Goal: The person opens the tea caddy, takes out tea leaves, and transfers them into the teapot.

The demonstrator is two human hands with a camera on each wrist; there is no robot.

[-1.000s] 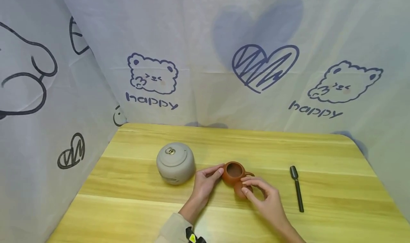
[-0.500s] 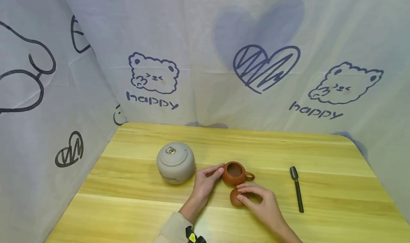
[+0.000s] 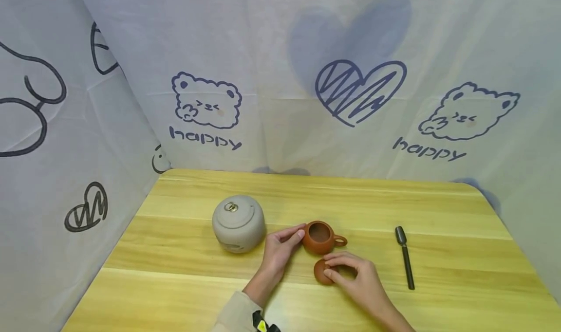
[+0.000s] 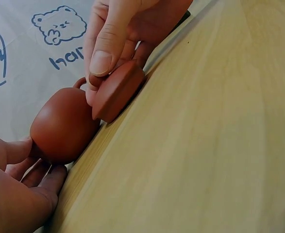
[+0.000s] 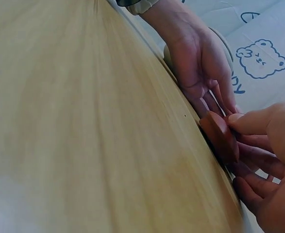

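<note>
A small reddish-brown clay teapot (image 3: 318,248) stands uncovered on the table, its looped handle toward the right. My left hand (image 3: 279,250) pinches its left end between thumb and fingers, which cover that end from view. In front of the pot, my right hand (image 3: 361,279) holds the round teapot lid (image 3: 321,272) by its top with thumb and fingertips. The left wrist view shows the lid (image 4: 117,93) close beside the pot's body (image 4: 64,127), at the tabletop or just over it; I cannot tell whether it touches. The right wrist view also shows the lid (image 5: 220,137) under the fingertips.
A grey round lidded jar (image 3: 238,227) with a small metal ring on top stands left of my left hand. A dark tea scoop (image 3: 405,259) lies at the right on the wooden table (image 3: 175,273). Printed white cloth (image 3: 280,79) hangs behind and at the left.
My right hand has brought the lid from against the teapot's front right side toward the person and slightly left, lower down, uncovering the pot's handle. The left hand stays at the pot.
</note>
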